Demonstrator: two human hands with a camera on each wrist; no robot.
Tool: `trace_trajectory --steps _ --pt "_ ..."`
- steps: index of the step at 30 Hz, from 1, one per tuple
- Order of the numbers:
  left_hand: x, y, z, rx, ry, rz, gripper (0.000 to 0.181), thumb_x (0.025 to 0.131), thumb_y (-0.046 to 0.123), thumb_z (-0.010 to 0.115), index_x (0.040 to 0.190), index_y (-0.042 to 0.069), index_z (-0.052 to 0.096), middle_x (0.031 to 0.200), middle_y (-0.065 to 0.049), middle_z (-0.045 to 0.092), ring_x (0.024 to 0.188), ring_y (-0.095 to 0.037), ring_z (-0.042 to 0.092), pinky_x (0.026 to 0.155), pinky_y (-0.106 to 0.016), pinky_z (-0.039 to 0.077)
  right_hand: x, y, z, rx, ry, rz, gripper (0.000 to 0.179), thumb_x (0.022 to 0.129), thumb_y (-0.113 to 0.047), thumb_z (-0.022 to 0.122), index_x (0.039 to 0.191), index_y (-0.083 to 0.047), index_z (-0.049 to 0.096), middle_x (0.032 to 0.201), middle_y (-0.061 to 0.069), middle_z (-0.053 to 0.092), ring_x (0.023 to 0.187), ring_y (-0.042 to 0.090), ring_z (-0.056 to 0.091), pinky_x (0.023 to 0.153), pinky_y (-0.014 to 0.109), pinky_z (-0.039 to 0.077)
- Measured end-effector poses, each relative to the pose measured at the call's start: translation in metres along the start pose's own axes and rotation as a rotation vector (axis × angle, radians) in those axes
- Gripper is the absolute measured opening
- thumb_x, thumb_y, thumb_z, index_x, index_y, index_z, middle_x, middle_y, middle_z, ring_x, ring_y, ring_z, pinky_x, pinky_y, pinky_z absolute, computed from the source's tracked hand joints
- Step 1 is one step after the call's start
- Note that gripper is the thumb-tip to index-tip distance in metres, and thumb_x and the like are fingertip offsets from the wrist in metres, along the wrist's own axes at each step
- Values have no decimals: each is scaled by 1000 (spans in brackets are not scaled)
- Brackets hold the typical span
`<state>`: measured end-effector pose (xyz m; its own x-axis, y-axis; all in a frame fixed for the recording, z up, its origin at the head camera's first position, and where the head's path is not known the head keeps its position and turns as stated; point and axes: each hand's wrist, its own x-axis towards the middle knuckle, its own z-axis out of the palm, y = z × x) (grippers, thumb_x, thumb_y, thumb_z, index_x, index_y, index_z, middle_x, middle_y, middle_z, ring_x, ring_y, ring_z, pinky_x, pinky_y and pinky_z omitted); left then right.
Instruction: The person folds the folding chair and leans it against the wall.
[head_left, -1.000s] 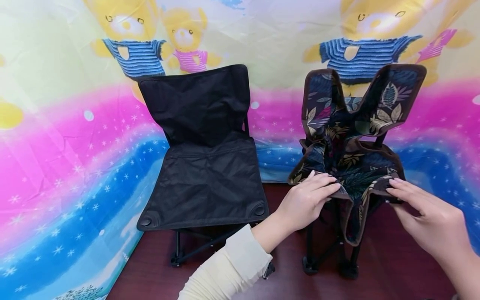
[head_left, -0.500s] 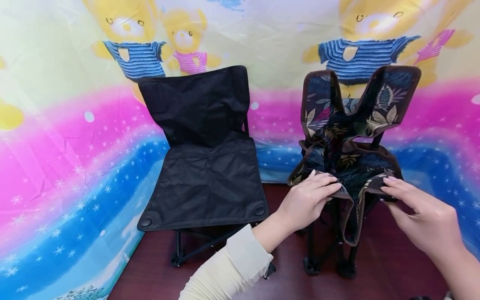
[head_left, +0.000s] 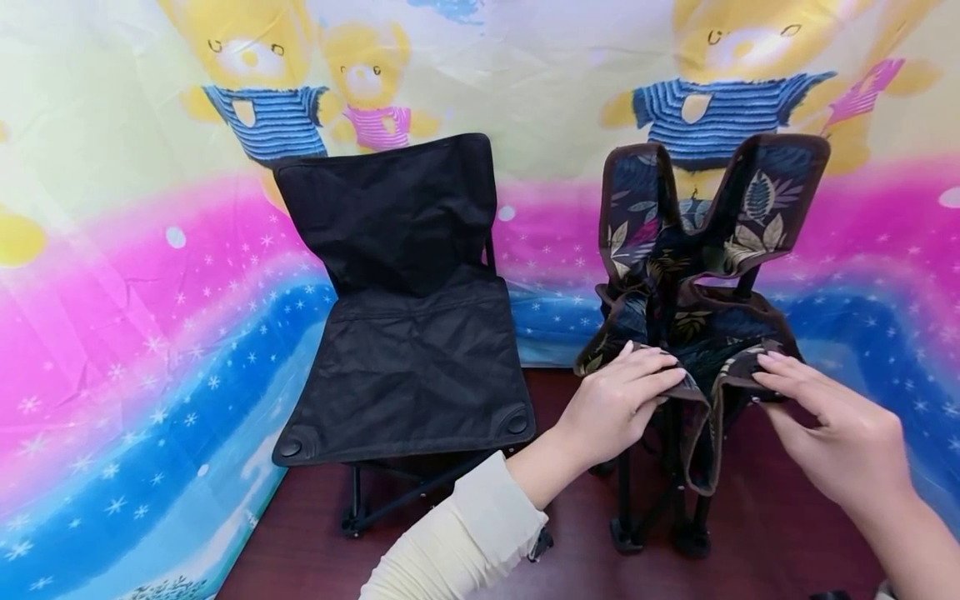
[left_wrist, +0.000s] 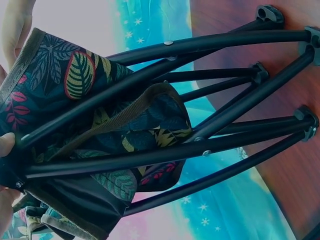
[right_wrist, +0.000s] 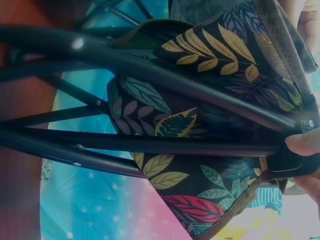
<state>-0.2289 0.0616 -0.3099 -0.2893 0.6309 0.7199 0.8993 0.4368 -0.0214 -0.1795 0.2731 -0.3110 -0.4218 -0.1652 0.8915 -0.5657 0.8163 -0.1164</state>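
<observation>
Nearest the viewer, a cream sleeve [head_left: 465, 525] with a turned-back cuff covers the left forearm. Beyond it the left hand [head_left: 617, 407] holds one front corner of the seat of the leaf-print folding chair [head_left: 693, 325], fingers over the top edge; the left wrist view shows thumb and fingertip about the dark corner fitting [left_wrist: 10, 172]. The right hand [head_left: 847, 433] grips the opposite front corner in a narrow hold, its thumb and a finger on either side of the black corner piece [right_wrist: 290, 162].

The leaf-print folding chair stands upright, partly collapsed: its seat fabric sags in a deep fold between the two hands, and its backrest dips in a V between two raised sides. Beneath, black tubular legs [left_wrist: 115, 161] run close together to dark feet [head_left: 626, 535] on a dark red surface [head_left: 581, 550].

To the person's left, well apart from both hands, a black folding chair [head_left: 423, 367] stands spread, its seat flat, with a round corner mark at each front edge.

Farthest back hangs a printed backdrop [head_left: 547, 83] with yellow bears in striped shirts above pink and blue bands.
</observation>
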Motion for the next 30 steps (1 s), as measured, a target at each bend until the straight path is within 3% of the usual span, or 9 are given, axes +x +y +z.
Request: trace_trajectory --steps 15,22,30 --pt "0 1 1 29 18 -3 29 83 10 57 111 9 60 114 -3 55 116 -10 40 100 -26 20 4 -6 4 -1 -19 -3 59 87 -46 38 87 6 66 100 16 60 109 -5 40 90 7 26" --pt "1 0 1 26 22 -8 28 83 10 57 111 9 60 114 -3 55 116 -10 40 100 -26 20 6 -6 12 35 67 -27 54 86 -45 44 81 4 67 98 11 62 105 -4 45 89 8 29" --pt "2 0 -1 93 6 -8 28 83 12 57 111 10 60 114 -2 55 115 -9 40 101 -26 18 9 -7 16 60 86 -58 51 86 -41 45 81 5 67 98 9 63 104 -2 47 88 9 30"
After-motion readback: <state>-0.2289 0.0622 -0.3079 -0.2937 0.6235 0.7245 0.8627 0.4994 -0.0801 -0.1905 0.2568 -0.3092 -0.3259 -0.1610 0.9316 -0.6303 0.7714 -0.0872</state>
